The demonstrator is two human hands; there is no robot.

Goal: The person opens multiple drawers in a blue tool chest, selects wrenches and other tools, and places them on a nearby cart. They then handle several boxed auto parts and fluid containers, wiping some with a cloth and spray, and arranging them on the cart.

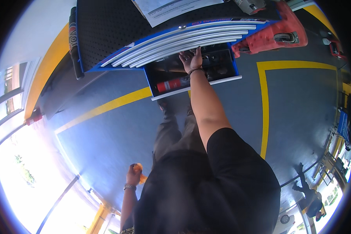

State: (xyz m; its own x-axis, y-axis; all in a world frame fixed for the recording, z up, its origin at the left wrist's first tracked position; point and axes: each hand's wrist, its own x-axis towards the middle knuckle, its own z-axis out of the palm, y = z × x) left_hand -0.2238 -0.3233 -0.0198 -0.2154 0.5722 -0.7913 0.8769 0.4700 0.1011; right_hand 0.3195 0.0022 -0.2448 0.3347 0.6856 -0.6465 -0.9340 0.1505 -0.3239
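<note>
My right hand (192, 61) reaches into the pulled-out bottom drawer (197, 89) of a blue tool cabinet. Its fingers are spread and nothing shows in them, though the fingertips are partly lost in the dark at the back of the drawer. Near the drawer's front lies a red can or tube (169, 84), on its side. Dark items (219, 70) fill the drawer's right part, too dim to name. Low at my left side, my left hand (133, 175) is closed on a crumpled orange cloth (139, 171).
Papers (171, 11) lie on the cabinet's black dimpled top (109, 27). To the cabinet's right stands a red wheeled piece of equipment (279, 33). Yellow lines (264, 105) mark the grey floor. Another person (312, 199) is far off at the lower right.
</note>
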